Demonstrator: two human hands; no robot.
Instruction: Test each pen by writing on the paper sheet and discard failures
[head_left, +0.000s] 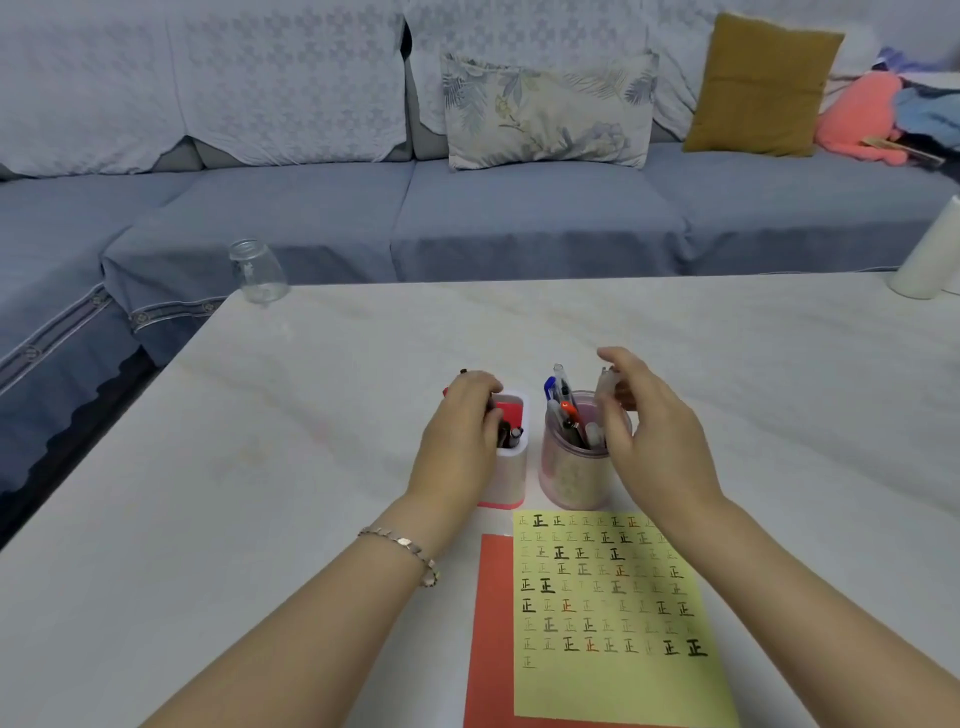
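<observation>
A yellow paper sheet (613, 623) covered with rows of written marks lies on a red sheet (488, 623) near the table's front edge. Behind it stand two holders. The white and pink holder (511, 478) on the left has a few pens in it, and my left hand (462, 441) curls over its rim, gripping a dark pen there. The round pink cup (569, 478) on the right holds several pens (563, 410). My right hand (644, 431) is above that cup and pinches a clear pen (608, 382) by its upper end.
The white marble table (363, 415) carries a glass jar (258, 270) at its far left corner and a white roll (930, 254) at the far right. A blue-grey sofa with cushions runs behind the table.
</observation>
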